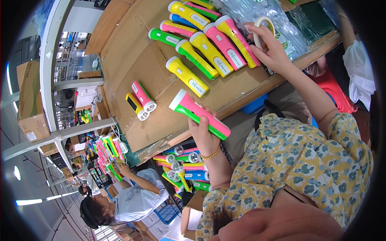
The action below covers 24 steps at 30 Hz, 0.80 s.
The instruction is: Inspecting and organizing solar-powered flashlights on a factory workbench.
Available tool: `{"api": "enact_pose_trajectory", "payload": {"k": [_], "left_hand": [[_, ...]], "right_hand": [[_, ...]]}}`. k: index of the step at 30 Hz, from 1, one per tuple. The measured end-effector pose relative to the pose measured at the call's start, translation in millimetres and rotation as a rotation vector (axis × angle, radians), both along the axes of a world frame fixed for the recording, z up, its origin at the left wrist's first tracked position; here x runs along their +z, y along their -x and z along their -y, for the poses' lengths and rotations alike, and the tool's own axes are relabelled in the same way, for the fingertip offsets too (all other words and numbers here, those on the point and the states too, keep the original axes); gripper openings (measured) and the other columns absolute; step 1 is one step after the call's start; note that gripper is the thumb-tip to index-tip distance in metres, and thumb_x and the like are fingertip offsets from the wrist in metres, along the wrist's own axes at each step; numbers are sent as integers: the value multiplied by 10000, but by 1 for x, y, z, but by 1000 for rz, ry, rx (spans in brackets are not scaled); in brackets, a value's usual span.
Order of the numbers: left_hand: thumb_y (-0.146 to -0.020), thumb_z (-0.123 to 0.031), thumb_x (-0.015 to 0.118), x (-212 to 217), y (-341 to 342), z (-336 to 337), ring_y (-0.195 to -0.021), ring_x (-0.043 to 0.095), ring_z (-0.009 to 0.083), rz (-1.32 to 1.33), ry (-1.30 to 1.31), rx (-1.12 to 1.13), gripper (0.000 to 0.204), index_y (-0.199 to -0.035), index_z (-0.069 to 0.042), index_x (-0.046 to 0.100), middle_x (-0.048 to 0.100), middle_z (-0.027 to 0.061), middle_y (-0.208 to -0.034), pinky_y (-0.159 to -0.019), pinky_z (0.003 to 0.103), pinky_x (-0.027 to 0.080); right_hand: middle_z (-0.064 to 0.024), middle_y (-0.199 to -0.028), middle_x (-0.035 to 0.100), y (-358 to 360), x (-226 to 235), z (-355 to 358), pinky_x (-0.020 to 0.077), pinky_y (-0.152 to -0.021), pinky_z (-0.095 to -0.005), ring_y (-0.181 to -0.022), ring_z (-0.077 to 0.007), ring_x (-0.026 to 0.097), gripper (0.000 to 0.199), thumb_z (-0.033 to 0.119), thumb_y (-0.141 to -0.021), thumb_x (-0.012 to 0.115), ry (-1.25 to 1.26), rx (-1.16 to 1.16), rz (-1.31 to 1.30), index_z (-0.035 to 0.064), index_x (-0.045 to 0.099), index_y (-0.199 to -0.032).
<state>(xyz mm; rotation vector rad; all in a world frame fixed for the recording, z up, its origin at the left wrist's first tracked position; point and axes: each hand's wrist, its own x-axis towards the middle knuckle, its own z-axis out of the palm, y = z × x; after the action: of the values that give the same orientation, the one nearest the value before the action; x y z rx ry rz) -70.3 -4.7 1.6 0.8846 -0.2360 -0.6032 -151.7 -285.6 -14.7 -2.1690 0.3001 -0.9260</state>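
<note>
The left hand [204,138] has its fingers [204,123] closed round a pink and green flashlight [200,113], the thumb across its side; the other fingertips are mostly hidden behind the body, while the white head sticks out beyond them to the left. The right hand [273,50] curls its fingers about a tape roll [256,39] (where exactly they press on it is hard to make out, as the hand covers part of the ring). Just left of the right fingers, a yellow and pink flashlight [239,42] lies at the end of a loose row on the cardboard-covered surface [138,52]; farther beyond, some of the row are overlapped or cut off by the upper edge. A yellow flashlight [187,76] lies just beyond the one in the left fingers. Left of those fingers, two flashlights [143,97] lie side by side, lenses toward the body. Clear plastic wrapping [287,38] sits beyond the right fingers, its contents unclear. Below the left fingers, more flashlights [196,175] are stacked, partly hidden by the forearm.
</note>
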Motion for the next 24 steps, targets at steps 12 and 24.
{"api": "enact_pose_trajectory", "payload": {"k": [12,24], "left_hand": [[-960,-255,442,5,0,-6,-1202,461,230,-184,146,-62,459,-1364,-74,323,480,123,-1283,-988,510,391],[-893,53,466,12,-5,-10,-1136,523,272,41,-76,126,526,-1379,3,271,465,157,-1286,-936,406,478]], "right_hand": [[-94,-1169,511,-2,1,0,462,-642,-283,-909,-229,553,504,98,-829,557,45,-4,46,158,430,-1314],[-78,-1130,519,-3,-4,1,429,-592,-261,-822,-187,540,505,111,-831,566,-2,-8,26,164,432,-1315]]}}
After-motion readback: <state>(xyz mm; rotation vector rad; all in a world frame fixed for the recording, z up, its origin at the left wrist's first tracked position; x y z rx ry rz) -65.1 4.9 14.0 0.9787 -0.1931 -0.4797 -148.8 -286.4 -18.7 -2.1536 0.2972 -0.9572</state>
